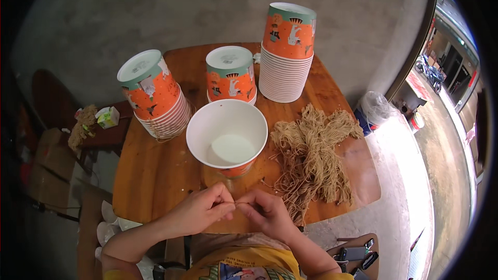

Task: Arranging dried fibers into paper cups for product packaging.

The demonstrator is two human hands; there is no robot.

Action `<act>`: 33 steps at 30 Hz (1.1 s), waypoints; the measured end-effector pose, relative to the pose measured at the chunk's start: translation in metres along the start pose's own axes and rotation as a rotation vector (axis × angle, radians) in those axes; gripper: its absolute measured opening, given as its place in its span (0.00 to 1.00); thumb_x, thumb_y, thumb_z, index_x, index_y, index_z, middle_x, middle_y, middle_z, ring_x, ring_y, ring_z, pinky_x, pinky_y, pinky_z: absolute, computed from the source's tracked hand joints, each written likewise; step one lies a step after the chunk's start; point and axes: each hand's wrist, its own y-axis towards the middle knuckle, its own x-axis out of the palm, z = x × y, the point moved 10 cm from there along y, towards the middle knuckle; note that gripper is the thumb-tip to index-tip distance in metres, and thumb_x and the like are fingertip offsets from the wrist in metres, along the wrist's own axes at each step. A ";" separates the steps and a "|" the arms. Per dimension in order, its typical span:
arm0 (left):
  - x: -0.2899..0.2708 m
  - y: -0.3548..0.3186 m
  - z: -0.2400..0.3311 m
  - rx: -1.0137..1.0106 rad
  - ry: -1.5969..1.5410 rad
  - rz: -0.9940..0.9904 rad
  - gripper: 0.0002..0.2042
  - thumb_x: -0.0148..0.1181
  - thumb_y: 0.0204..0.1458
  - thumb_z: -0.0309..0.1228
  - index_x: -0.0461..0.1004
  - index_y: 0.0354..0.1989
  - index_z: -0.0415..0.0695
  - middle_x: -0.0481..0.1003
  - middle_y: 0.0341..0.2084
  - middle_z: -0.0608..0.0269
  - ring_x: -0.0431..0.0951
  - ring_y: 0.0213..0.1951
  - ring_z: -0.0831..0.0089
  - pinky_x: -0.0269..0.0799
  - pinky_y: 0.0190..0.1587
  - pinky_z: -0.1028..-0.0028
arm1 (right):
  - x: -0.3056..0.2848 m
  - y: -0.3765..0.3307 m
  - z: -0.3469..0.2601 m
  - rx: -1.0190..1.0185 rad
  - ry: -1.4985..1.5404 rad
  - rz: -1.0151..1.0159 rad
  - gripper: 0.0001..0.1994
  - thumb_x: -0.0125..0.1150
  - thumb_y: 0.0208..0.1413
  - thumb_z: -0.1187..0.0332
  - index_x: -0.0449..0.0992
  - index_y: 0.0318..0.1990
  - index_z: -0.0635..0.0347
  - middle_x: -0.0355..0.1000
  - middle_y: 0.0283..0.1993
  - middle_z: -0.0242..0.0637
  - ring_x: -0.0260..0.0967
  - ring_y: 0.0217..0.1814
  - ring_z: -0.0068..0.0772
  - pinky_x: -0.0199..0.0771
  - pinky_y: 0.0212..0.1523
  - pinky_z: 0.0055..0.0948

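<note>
My left hand (pixel 207 208) and my right hand (pixel 265 212) meet at the near edge of the wooden table, fingertips pinched almost together. A short bit of thin tan string seems to run between them; most of it is hidden by the fingers. Just beyond them stands an upright paper bucket (pixel 194 142), white inside with an orange printed outside; nothing shows in it. A tangled heap of tan strings (pixel 316 161) lies to the right of the bucket, near my right hand.
Upside-down stacks of orange and green paper buckets stand behind: a left stack (pixel 150 93) with string around it, a short middle one (pixel 231 80) and a tall right one (pixel 288 52). A bagged bin (pixel 374 109) stands right of the table (pixel 155 176). Phone-like items (pixel 355 253) lie lower right.
</note>
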 end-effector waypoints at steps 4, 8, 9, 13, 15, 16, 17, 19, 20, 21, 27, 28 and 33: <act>-0.011 -0.007 0.031 0.142 0.204 0.164 0.08 0.58 0.56 0.28 0.65 0.36 0.40 0.73 0.29 0.61 0.74 0.31 0.71 0.71 0.35 0.70 | -0.002 0.000 0.014 0.031 0.191 0.063 0.03 0.61 0.57 0.75 0.75 0.38 0.62 0.69 0.29 0.22 0.59 0.28 0.11 0.63 0.29 0.16; -0.032 -0.019 0.085 0.623 0.917 0.562 0.12 0.62 0.47 0.24 0.67 0.39 0.41 0.68 0.38 0.55 0.68 0.44 0.53 0.66 0.46 0.61 | -0.017 0.007 0.011 -0.064 0.162 0.281 0.04 0.61 0.53 0.79 0.74 0.36 0.62 0.69 0.29 0.25 0.59 0.28 0.12 0.61 0.28 0.16; -0.036 -0.012 0.085 0.653 0.930 0.547 0.13 0.61 0.47 0.24 0.67 0.41 0.41 0.69 0.38 0.55 0.68 0.44 0.54 0.66 0.46 0.61 | -0.023 0.010 -0.002 -0.186 0.017 0.378 0.05 0.61 0.51 0.81 0.73 0.34 0.62 0.69 0.28 0.28 0.61 0.28 0.16 0.62 0.28 0.17; -0.035 0.009 0.077 0.615 0.903 0.465 0.13 0.59 0.48 0.23 0.69 0.43 0.42 0.69 0.34 0.57 0.69 0.40 0.56 0.65 0.46 0.61 | -0.029 0.008 -0.023 -0.471 -0.292 0.570 0.08 0.61 0.45 0.84 0.70 0.31 0.62 0.68 0.26 0.37 0.66 0.26 0.29 0.66 0.28 0.23; -0.030 0.013 0.077 0.575 0.880 0.418 0.13 0.58 0.48 0.23 0.70 0.43 0.43 0.70 0.33 0.58 0.69 0.39 0.57 0.65 0.45 0.62 | -0.031 0.009 -0.020 -0.437 -0.316 0.579 0.09 0.62 0.45 0.82 0.71 0.33 0.61 0.69 0.29 0.39 0.69 0.28 0.34 0.70 0.29 0.26; -0.028 0.013 0.079 0.586 0.852 0.421 0.14 0.58 0.48 0.23 0.70 0.45 0.44 0.70 0.33 0.58 0.69 0.38 0.57 0.65 0.44 0.62 | -0.031 0.011 -0.018 -0.416 -0.337 0.581 0.09 0.62 0.45 0.80 0.73 0.35 0.59 0.71 0.31 0.41 0.72 0.30 0.39 0.74 0.31 0.29; -0.027 0.013 0.080 0.596 0.824 0.424 0.15 0.57 0.48 0.22 0.71 0.46 0.44 0.70 0.32 0.59 0.69 0.37 0.57 0.65 0.43 0.62 | -0.031 0.012 -0.017 -0.408 -0.337 0.582 0.09 0.62 0.45 0.80 0.73 0.35 0.59 0.71 0.31 0.41 0.72 0.30 0.39 0.74 0.31 0.29; -0.023 0.015 0.082 0.597 0.829 0.427 0.16 0.57 0.47 0.21 0.72 0.47 0.45 0.70 0.31 0.59 0.69 0.36 0.58 0.65 0.42 0.63 | -0.035 0.013 -0.014 -0.397 -0.322 0.612 0.09 0.62 0.45 0.80 0.72 0.34 0.60 0.71 0.31 0.40 0.73 0.29 0.38 0.74 0.30 0.30; -0.021 0.016 0.083 0.601 0.838 0.437 0.18 0.58 0.46 0.20 0.72 0.48 0.45 0.70 0.30 0.59 0.70 0.35 0.59 0.66 0.41 0.64 | -0.035 0.013 -0.013 -0.391 -0.321 0.613 0.09 0.62 0.45 0.80 0.72 0.34 0.60 0.71 0.31 0.40 0.73 0.29 0.38 0.74 0.30 0.30; -0.020 0.016 0.083 0.598 0.836 0.432 0.18 0.58 0.46 0.20 0.72 0.48 0.45 0.70 0.30 0.59 0.70 0.35 0.59 0.66 0.41 0.64 | -0.036 0.013 -0.013 -0.386 -0.326 0.620 0.09 0.62 0.45 0.80 0.72 0.34 0.59 0.71 0.30 0.40 0.73 0.29 0.38 0.73 0.30 0.30; -0.016 0.024 0.080 0.517 0.854 0.383 0.22 0.55 0.48 0.22 0.72 0.54 0.50 0.69 0.32 0.61 0.69 0.38 0.60 0.65 0.43 0.63 | -0.040 0.015 -0.010 -0.363 -0.325 0.631 0.09 0.63 0.45 0.79 0.72 0.33 0.59 0.70 0.29 0.38 0.72 0.27 0.37 0.73 0.29 0.30; -0.014 0.024 0.079 0.519 0.860 0.388 0.22 0.55 0.48 0.22 0.72 0.54 0.51 0.69 0.32 0.61 0.69 0.38 0.61 0.65 0.43 0.63 | -0.040 0.013 -0.009 -0.355 -0.313 0.628 0.08 0.63 0.45 0.79 0.72 0.33 0.58 0.70 0.29 0.38 0.72 0.27 0.38 0.73 0.29 0.30; -0.014 0.024 0.079 0.496 0.867 0.389 0.22 0.55 0.48 0.22 0.72 0.54 0.51 0.69 0.31 0.61 0.70 0.38 0.61 0.65 0.43 0.63 | -0.039 0.014 -0.010 -0.391 -0.317 0.640 0.08 0.63 0.45 0.79 0.72 0.33 0.58 0.70 0.30 0.37 0.71 0.27 0.38 0.72 0.28 0.30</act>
